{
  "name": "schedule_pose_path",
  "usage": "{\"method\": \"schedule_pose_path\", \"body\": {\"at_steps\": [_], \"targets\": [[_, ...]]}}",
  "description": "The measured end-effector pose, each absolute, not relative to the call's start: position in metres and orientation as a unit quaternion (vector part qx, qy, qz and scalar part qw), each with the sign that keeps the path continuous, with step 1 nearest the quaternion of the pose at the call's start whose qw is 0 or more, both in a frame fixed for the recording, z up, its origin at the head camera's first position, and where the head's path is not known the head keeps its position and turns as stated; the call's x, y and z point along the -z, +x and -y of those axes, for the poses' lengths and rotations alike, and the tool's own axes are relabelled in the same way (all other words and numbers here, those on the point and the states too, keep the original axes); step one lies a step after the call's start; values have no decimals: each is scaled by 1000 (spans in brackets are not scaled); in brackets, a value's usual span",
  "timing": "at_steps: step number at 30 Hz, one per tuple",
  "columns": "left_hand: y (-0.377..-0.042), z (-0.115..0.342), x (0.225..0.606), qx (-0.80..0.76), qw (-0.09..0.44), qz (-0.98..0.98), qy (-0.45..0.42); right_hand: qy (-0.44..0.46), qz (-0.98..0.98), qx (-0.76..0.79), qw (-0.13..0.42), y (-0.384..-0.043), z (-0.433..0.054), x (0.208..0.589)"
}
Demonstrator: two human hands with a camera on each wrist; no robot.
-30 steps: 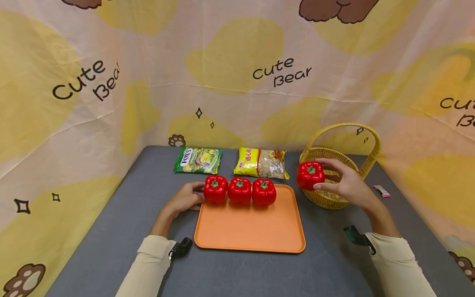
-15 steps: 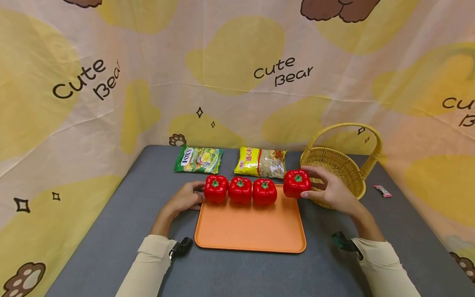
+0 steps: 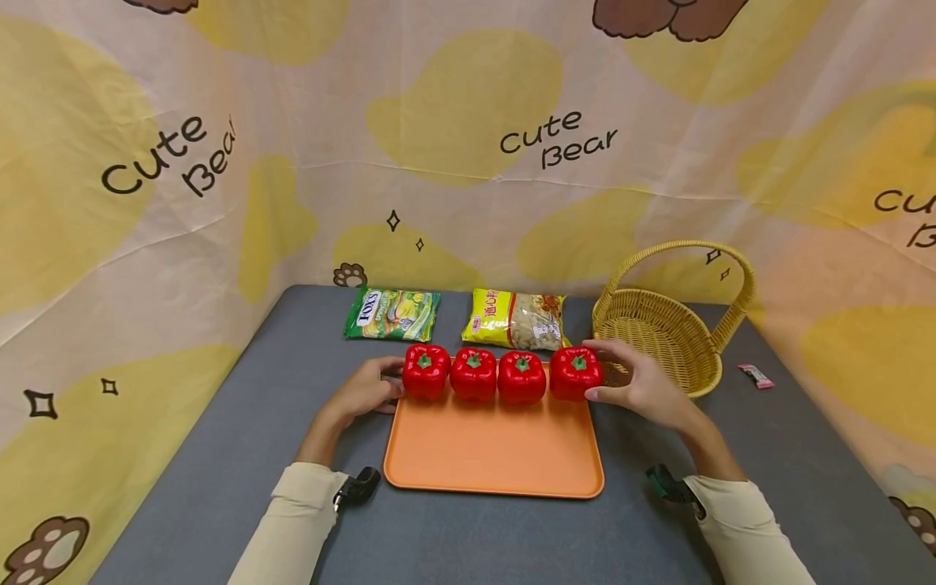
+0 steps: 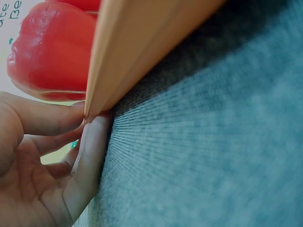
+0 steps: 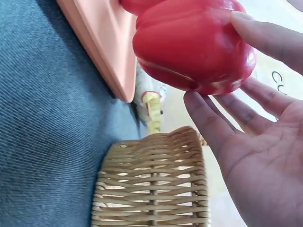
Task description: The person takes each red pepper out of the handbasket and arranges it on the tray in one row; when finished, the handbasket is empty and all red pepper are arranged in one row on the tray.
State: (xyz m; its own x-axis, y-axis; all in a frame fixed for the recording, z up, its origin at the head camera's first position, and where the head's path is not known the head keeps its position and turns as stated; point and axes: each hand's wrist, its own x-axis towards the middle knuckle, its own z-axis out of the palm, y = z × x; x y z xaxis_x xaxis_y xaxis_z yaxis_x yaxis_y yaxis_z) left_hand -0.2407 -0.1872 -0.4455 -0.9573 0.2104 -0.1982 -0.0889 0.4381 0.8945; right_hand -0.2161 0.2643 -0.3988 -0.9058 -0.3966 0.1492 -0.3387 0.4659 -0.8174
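Note:
An orange tray (image 3: 493, 455) lies on the table, with three red bell peppers (image 3: 473, 378) in a row along its far side. My left hand (image 3: 366, 390) pinches the tray's left rim, thumb above and fingers against the outside, as the left wrist view shows beside the tray wall (image 4: 118, 56). In my right hand (image 3: 639, 388) is another red bell pepper (image 3: 574, 378), held from its right side between thumb and fingers. It is over the tray's far right corner, at the right end of the row. The right wrist view shows the fingertips on the held pepper (image 5: 189, 45).
Right of the tray stands a yellow wicker basket (image 3: 687, 349) with a tall handle, close behind my right hand. A green FOX'S candy bag (image 3: 395, 315) and a yellow pasta bag (image 3: 515, 321) lie behind the tray. A small pink wrapped candy (image 3: 756, 376) lies far right.
My right hand has carried the bell pepper left from in front of the basket to the tray's far right corner, and lower. My left hand has stayed at the tray's rim.

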Motion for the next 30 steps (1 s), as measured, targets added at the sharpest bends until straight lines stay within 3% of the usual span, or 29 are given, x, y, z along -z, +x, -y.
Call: {"method": "schedule_pose_path", "body": {"at_steps": [30], "targets": [[-241, 188, 447, -537, 144, -831, 36, -214, -865, 451, 50, -218, -257, 413]]}}
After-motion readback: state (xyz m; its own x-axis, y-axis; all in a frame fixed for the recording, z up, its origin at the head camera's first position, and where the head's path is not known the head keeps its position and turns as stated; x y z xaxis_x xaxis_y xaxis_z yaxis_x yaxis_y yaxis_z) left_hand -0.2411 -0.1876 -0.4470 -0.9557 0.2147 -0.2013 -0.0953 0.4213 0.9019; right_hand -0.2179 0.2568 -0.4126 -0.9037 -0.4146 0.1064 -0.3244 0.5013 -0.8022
